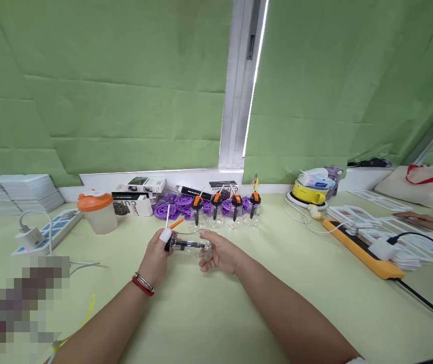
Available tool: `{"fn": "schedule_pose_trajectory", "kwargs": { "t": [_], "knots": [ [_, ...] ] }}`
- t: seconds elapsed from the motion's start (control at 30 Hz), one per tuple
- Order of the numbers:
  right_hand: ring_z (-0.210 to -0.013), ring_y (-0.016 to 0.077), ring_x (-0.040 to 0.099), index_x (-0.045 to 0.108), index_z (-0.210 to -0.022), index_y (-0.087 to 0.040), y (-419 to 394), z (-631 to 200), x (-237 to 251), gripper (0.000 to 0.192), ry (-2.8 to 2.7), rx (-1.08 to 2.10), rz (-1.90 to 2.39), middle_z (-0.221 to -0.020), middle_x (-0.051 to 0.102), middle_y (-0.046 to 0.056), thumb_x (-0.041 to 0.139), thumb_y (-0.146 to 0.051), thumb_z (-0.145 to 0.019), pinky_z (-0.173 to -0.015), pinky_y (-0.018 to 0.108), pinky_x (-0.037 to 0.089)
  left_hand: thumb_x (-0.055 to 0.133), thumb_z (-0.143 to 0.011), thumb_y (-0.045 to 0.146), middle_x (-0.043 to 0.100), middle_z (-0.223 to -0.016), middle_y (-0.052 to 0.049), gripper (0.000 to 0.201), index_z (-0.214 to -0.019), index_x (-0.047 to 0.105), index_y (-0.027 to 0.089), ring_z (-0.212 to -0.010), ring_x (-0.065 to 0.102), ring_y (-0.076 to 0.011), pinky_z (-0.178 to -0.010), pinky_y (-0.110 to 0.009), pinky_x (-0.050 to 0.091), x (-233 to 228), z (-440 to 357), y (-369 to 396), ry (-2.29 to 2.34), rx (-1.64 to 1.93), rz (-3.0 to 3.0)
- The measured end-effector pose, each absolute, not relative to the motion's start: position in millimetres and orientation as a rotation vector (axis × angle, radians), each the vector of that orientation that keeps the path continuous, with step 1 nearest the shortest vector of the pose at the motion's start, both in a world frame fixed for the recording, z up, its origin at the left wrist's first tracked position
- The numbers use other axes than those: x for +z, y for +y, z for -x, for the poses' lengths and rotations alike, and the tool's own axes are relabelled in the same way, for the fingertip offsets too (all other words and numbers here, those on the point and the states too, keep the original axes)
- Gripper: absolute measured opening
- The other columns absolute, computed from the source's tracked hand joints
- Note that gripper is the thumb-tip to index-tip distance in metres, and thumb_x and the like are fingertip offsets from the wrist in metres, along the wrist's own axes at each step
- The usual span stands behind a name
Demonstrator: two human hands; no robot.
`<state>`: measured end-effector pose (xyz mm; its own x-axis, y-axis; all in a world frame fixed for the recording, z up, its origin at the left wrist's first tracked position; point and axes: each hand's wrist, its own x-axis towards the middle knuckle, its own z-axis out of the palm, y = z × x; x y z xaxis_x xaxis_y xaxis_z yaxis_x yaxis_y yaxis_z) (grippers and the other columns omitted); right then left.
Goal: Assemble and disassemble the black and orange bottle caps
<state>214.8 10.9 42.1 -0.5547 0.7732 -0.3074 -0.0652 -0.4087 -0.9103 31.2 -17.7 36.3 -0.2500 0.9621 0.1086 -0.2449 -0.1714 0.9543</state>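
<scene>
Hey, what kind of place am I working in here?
Probably a small assembly or packing workbench by a window. Both hands, left hand and right hand, hold a clear cup part; a row of finished cups, purple parts and stacked cards line the table.

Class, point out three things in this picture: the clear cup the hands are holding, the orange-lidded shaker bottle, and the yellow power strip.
Clear cup (pixel 201 247): head view, on its transparent body.
Orange-lidded shaker bottle (pixel 98 215): head view, on its cloudy side.
Yellow power strip (pixel 368 255): head view, on its top face.
</scene>
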Motion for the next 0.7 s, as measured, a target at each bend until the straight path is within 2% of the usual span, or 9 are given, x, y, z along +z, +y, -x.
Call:
{"fn": "schedule_pose_trajectory", "kwargs": {
  "t": [0.07,0.17,0.3,0.33,0.4,0.5,0.53,0.63,0.7],
  "knots": [
    [-0.051,0.0134,0.057,0.042,-0.108,-0.026,10.1,-216.0,43.1,0.051,-1.321,1.938,1.045,-0.072,0.053,-0.003,0.056,-0.062,-0.074,-0.048,0.027,0.047,0.055,-0.083,0.040,0.051,-0.052,0.003,0.028,-0.066,0.055,0.018,-0.044,0.045,-0.0098,-0.041,-0.019,0.036,38.4,-30.2,-20.6,1.282,1.567,-1.117],
    [-0.060,0.0127,0.055,0.043,-0.117,-0.029,6.8,-221.6,49.1,0.059,-1.590,1.620,0.998,-0.088,0.054,0.001,0.067,-0.055,-0.070,-0.051,0.025,0.044,0.055,-0.082,0.038,0.039,-0.046,0.005,0.032,-0.057,0.044,0.020,-0.037,0.034,-0.0084,-0.034,-0.021,0.024,40.5,-27.3,-19.1,1.403,1.530,-1.055],
    [-0.103,0.0214,0.050,0.049,-0.122,-0.033,5.5,-229.2,57.8,0.077,-2.001,1.029,0.746,-0.127,0.044,0.006,0.083,-0.034,-0.054,-0.084,0.035,0.045,0.056,-0.079,0.036,0.036,-0.047,0.006,0.032,-0.056,0.039,0.022,-0.037,0.031,-0.0079,-0.032,-0.020,0.022,40.0,-24.1,-13.1,1.421,1.513,-0.924],
    [-0.111,0.0233,0.046,0.047,-0.124,-0.033,7.4,-230.1,57.7,0.080,-2.010,1.005,0.721,-0.131,0.041,0.006,0.083,-0.034,-0.053,-0.088,0.036,0.044,0.056,-0.078,0.037,0.037,-0.048,0.006,0.032,-0.056,0.039,0.022,-0.037,0.032,-0.0078,-0.032,-0.020,0.023,39.8,-23.8,-12.7,1.415,1.517,-0.938],
    [-0.111,0.0240,0.047,0.040,-0.130,-0.032,12.6,-230.3,54.7,0.079,-1.889,1.185,0.794,-0.131,0.041,0.008,0.077,-0.045,-0.061,-0.082,0.035,0.048,0.054,-0.080,0.040,0.038,-0.048,0.005,0.033,-0.056,0.040,0.022,-0.036,0.034,-0.0080,-0.031,-0.020,0.025,39.2,-24.0,-13.5,1.432,1.519,-1.012],
    [-0.082,0.0202,0.060,0.042,-0.127,-0.025,18.1,-230.7,50.5,0.065,-1.668,1.612,1.020,-0.110,0.051,0.010,0.053,-0.063,-0.076,-0.057,0.029,0.051,0.051,-0.082,0.043,0.039,-0.047,0.004,0.036,-0.056,0.042,0.021,-0.035,0.038,-0.0089,-0.031,-0.021,0.029,37.6,-25.3,-15.7,1.482,1.506,-1.139],
    [-0.077,0.0190,0.061,0.045,-0.123,-0.024,18.2,-231.7,51.1,0.062,-1.686,1.642,1.037,-0.106,0.053,0.010,0.054,-0.063,-0.076,-0.055,0.029,0.050,0.051,-0.082,0.044,0.039,-0.046,0.004,0.036,-0.056,0.043,0.021,-0.035,0.038,-0.0091,-0.031,-0.021,0.029,36.8,-25.5,-15.9,1.492,1.504,-1.154],
    [-0.100,0.0220,0.056,0.051,-0.120,-0.028,14.8,-235.5,57.0,0.068,-1.921,1.290,0.849,-0.122,0.049,0.008,0.078,-0.043,-0.060,-0.076,0.032,0.050,0.051,-0.082,0.045,0.040,-0.048,0.004,0.036,-0.056,0.044,0.020,-0.036,0.040,-0.0093,-0.031,-0.021,0.031,34.4,-24.6,-15.1,1.480,1.525,-1.146],
    [-0.117,0.0233,0.045,0.047,-0.126,-0.031,13.8,-235.9,58.7,0.077,-1.934,1.098,0.745,-0.135,0.041,0.006,0.081,-0.038,-0.057,-0.090,0.034,0.044,0.050,-0.082,0.046,0.042,-0.048,0.003,0.036,-0.058,0.046,0.020,-0.037,0.041,-0.0095,-0.033,-0.021,0.033,33.4,-23.8,-14.8,1.451,1.547,-1.163]
  ]
}}
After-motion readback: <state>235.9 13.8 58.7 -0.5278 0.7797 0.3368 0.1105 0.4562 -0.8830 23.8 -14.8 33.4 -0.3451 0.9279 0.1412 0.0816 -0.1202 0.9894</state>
